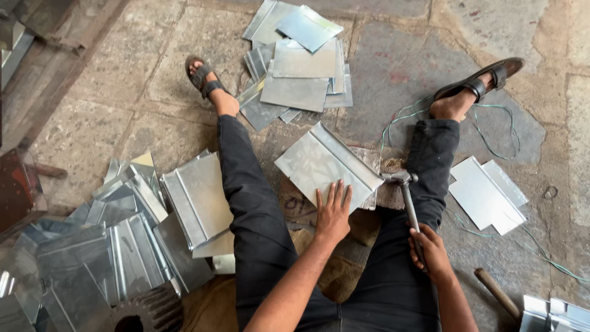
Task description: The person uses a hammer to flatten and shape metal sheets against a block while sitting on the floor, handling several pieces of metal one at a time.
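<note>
I sit on a stone floor with my legs spread. My left hand (332, 211) presses flat, fingers apart, on the near edge of a shiny metal sheet with a folded rim (319, 161), which lies between my legs on a block. My right hand (429, 249) is closed around the handle of a hammer (407, 200). The hammer's head rests at the sheet's right edge.
A pile of flat sheets (298, 64) lies ahead near my left foot. Folded sheets (129, 240) are heaped at the left. Two flat sheets (487, 193) lie right of my right leg. Green wire (491, 132) loops on the floor. A wooden handle (496, 292) lies at lower right.
</note>
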